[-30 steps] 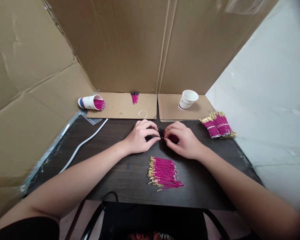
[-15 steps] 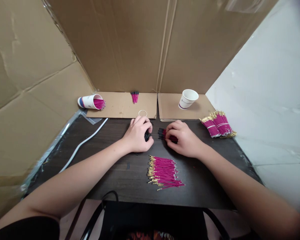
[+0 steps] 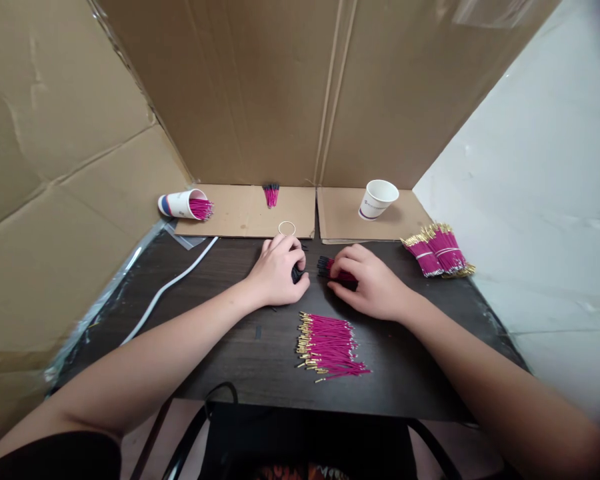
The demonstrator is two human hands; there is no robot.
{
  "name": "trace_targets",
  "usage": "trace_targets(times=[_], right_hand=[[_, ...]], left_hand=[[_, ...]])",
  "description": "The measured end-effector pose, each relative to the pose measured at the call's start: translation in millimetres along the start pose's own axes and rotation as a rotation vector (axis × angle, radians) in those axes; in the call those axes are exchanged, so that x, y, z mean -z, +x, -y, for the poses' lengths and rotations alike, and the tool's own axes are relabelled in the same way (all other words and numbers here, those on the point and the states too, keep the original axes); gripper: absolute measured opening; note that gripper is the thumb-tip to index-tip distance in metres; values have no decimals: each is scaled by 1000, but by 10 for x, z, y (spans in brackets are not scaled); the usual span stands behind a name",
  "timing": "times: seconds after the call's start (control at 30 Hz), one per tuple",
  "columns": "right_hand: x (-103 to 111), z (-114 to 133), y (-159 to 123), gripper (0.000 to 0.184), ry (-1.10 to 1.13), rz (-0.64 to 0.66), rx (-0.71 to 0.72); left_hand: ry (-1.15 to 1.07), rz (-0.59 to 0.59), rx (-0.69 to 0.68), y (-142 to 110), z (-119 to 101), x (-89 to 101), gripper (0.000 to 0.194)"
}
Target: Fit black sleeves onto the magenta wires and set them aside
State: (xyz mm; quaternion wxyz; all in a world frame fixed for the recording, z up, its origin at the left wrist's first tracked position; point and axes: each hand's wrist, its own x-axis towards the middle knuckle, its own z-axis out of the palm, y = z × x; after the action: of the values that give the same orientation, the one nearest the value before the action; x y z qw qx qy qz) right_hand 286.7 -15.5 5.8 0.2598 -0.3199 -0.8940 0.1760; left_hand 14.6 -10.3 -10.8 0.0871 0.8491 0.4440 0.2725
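Observation:
My left hand (image 3: 280,272) rests on the dark table, its fingers curled round a small heap of black pieces (image 3: 297,273). Most of that heap is hidden under the palm. To its right, my right hand (image 3: 367,280) bends over a bunch of magenta wires with black ends (image 3: 326,267), with thumb and fingers at its sides. The black ends point left, toward my left hand. Nearer to me lies a loose row of magenta wires (image 3: 330,347) with gold tips on the left and silvery ends on the right.
A tipped paper cup (image 3: 177,204) holds magenta wires at the left. A small black-tipped bunch (image 3: 271,195) and a rubber band (image 3: 287,229) lie farther back. An upright paper cup (image 3: 379,199) stands near banded wire bundles (image 3: 443,250). A white cable (image 3: 173,283) crosses the left side.
The right thumb has shifted slightly away from the fingers along the black-tipped wires. My left hand stays over the black pieces. The whole view has moved a little.

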Motion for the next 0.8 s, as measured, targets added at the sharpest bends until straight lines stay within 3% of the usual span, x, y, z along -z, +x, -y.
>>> trace_targets(times=[0.17,0.23,0.6,0.8], right_hand=[[96,348,-23,11,199,368,6],[90,413,-33,12,204,429,14],[35,373,-46,15,175,372,53],[14,275,-37,12,225,207,-15]], left_hand=[[-18,-18,-30,-4,8,-23,10],[-32,-24,-40,-4,9,-28,9],[-162,-58,-27,16,21,-56,6],[-239,-102,-29,10,60,-95,6]])
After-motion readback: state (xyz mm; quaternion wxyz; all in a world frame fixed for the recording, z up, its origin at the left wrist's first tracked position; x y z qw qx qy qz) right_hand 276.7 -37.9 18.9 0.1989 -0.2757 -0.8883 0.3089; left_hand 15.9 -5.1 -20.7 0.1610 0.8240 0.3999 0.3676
